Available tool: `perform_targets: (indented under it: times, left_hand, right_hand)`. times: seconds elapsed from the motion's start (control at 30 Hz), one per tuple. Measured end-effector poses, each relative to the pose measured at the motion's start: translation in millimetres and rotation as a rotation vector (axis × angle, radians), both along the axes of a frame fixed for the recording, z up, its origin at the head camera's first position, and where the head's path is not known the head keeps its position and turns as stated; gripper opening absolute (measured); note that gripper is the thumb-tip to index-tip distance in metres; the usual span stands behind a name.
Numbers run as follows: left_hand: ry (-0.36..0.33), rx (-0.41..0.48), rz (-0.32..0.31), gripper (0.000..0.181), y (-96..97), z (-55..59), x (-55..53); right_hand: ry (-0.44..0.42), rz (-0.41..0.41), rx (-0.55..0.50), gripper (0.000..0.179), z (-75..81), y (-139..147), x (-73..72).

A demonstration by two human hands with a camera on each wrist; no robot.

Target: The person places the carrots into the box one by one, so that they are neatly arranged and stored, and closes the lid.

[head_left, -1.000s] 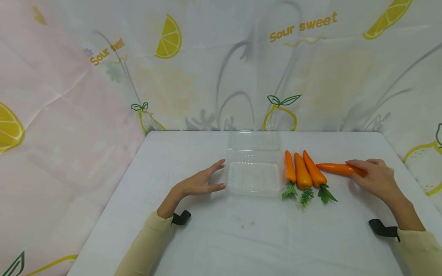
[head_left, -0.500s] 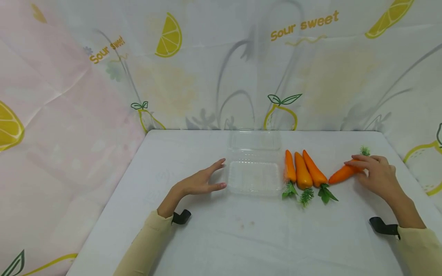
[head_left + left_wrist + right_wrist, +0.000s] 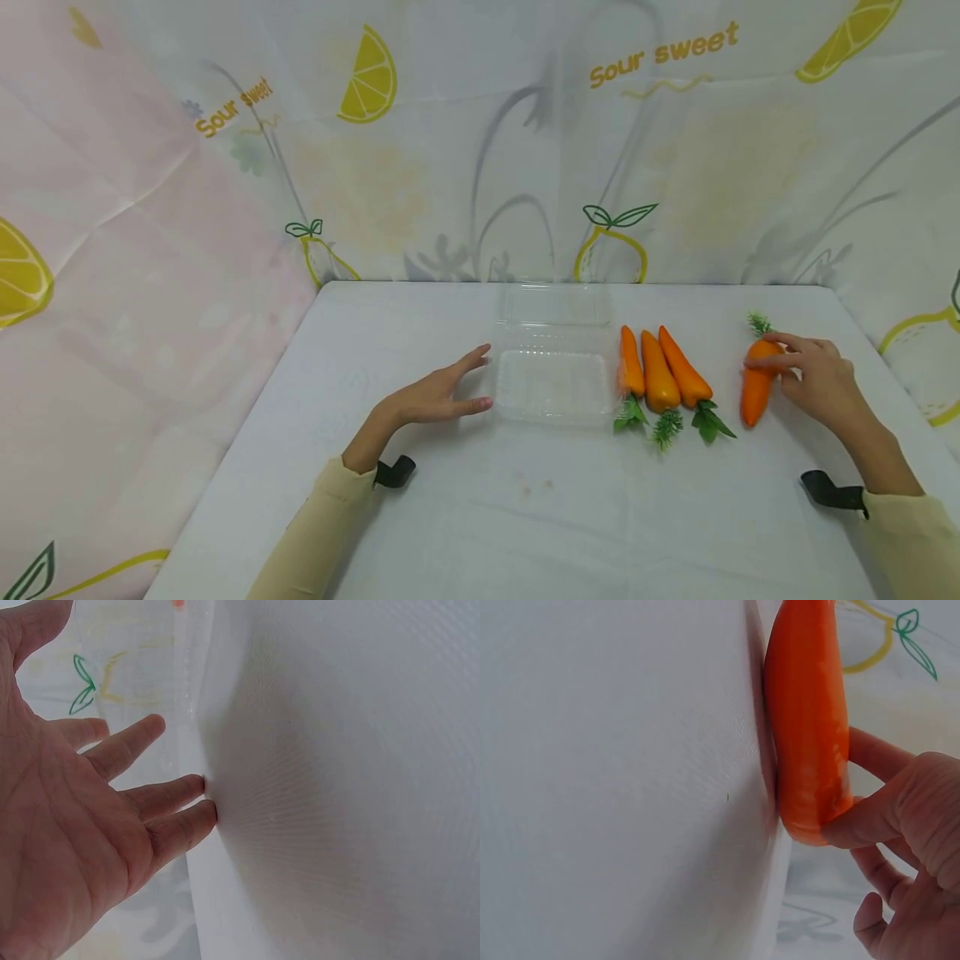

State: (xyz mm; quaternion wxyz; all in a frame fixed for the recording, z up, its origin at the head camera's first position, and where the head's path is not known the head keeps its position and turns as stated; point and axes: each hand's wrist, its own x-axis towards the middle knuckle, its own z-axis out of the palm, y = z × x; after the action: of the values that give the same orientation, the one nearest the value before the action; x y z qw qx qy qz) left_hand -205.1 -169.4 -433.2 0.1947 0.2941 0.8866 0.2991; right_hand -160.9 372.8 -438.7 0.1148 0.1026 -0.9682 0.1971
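At the right of the table, my right hand (image 3: 821,379) pinches a carrot (image 3: 757,396) between thumb and fingers. Its tip points toward me and its green top (image 3: 760,323) points away. In the right wrist view the carrot (image 3: 808,720) lies on or very near the white surface. My left hand (image 3: 435,396) rests beside the left side of a clear plastic clamshell box (image 3: 555,387), fingers spread. In the left wrist view two fingertips of the left hand (image 3: 97,795) touch the table. Whether they touch the box, I cannot tell.
Right of the box three carrots (image 3: 662,375) lie side by side, leafy ends toward me. The box's lid (image 3: 553,306) is folded back toward the far table edge. A printed cloth (image 3: 450,167) hangs behind the white table (image 3: 480,517).
My right hand has turned the carrot: its tip swung from pointing left to pointing toward me, and its green top came into sight. The left hand stays in place.
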Motion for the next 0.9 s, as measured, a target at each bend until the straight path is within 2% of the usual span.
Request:
perform_targets:
  times: [0.17,0.43,0.53,0.73,0.9]
  left_hand:
    - [0.005,0.007,0.000,0.093,-0.1,-0.5,0.3]
    - [0.012,0.002,-0.009,0.092,0.1,-0.8,-1.1]
    - [0.009,-0.003,-0.013,0.092,-0.1,0.4,-0.9]
    - [0.013,-0.007,-0.014,0.092,-0.3,0.4,-1.4]
    - [0.005,-0.010,-0.010,0.093,-0.6,0.1,-1.3]
  right_hand:
    - [0.000,0.004,-0.006,0.033,2.0,-1.8,1.2]
    - [-0.052,-0.052,-0.069,0.030,1.0,-3.2,4.0]
    - [-0.044,-0.054,-0.080,0.030,0.0,-3.7,6.1]
    - [-0.031,-0.077,-0.124,0.018,-0.5,-7.4,8.8]
    - [-0.044,-0.120,-0.143,0.029,0.6,-9.2,11.9]
